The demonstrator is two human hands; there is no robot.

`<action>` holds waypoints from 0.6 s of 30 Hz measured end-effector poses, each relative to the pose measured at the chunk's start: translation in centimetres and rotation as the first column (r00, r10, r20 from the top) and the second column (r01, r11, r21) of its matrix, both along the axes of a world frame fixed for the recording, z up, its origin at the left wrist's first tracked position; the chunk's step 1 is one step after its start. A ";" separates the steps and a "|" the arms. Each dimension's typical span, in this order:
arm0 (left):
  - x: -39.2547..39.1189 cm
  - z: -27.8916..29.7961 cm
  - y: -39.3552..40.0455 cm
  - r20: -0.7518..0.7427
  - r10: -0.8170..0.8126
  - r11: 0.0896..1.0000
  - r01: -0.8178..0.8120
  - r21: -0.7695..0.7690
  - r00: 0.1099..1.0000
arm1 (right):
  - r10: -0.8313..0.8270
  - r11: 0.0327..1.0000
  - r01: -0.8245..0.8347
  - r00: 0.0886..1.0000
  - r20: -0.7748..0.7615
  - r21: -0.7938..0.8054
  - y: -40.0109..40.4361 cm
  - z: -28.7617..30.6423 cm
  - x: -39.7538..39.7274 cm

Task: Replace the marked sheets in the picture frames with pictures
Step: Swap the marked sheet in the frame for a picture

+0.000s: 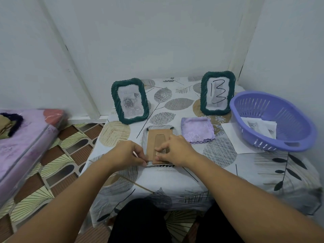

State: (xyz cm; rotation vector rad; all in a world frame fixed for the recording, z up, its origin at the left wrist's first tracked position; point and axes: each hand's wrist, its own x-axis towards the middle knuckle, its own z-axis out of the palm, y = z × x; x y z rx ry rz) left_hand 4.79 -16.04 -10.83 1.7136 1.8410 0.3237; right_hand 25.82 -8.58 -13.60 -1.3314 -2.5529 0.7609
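Observation:
A picture frame (158,135) lies face down in the middle of the table, its brown cardboard back up. My left hand (128,152) pinches its near left corner. My right hand (175,150) presses fingers on the near part of the back. Behind, at the left, a dark green frame (130,100) stands upright with a grey rose picture in it. At the back right a second green frame (218,92) stands upright and holds a white sheet marked "13". A cat picture (254,126) lies in the purple basket (273,120).
A folded lilac cloth (198,129) lies right of the face-down frame. A white sheet (233,135) pokes out from under the basket. The table has a leaf-patterned cover (228,172) and stands in a wall corner. A mattress (22,141) is on the floor at the left.

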 end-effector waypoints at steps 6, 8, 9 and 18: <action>0.3 -0.1 -0.2 -0.015 0.011 1.000 -0.010 0.026 1.000 | 0.000 1.000 0.000 1.000 -0.007 -0.006 0.1 0.0 0.0; 0.5 -0.1 0.0 -0.057 0.005 1.000 -0.004 0.028 0.998 | 0.002 1.000 -0.002 1.000 -0.006 -0.003 0.1 0.0 0.0; 0.6 0.0 0.0 -0.074 -0.001 1.000 0.003 0.029 0.997 | 0.005 1.000 -0.005 1.000 -0.005 0.000 0.1 0.1 0.0; 0.9 -0.7 -0.5 -0.345 -0.196 0.957 0.256 0.138 0.918 | 0.006 1.000 -0.006 1.000 -0.011 -0.005 0.1 0.1 -0.1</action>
